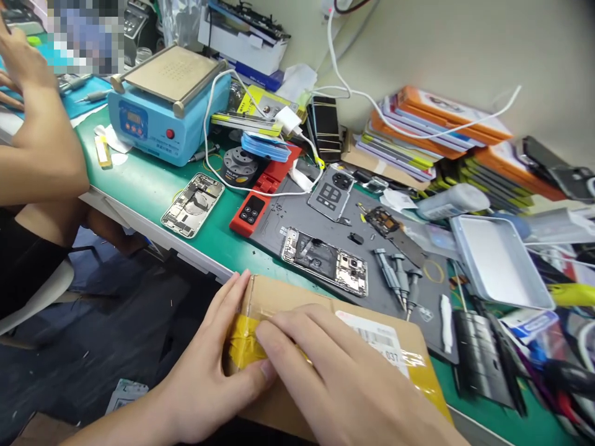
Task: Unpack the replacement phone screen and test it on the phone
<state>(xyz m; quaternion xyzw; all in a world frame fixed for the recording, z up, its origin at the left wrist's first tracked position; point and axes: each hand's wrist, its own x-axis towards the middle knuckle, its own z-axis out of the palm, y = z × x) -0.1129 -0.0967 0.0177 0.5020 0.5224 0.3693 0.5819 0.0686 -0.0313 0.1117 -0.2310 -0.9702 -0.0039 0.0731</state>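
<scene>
Grey screwdrivers [400, 276] and an opened phone [324, 261] lie beyond the box [290, 296].

Your right hand [334, 371] hides part of the cardboard box [288, 294], its yellow tape [242, 341] and the label [372, 332]'s lower corner; whether its fingertips grip the tape, you cannot tell. Box's near right corner: out of view. Co-worker's arm [46, 139]: cropped left. Blue machine [157, 135]: small lettering illegible.
</scene>
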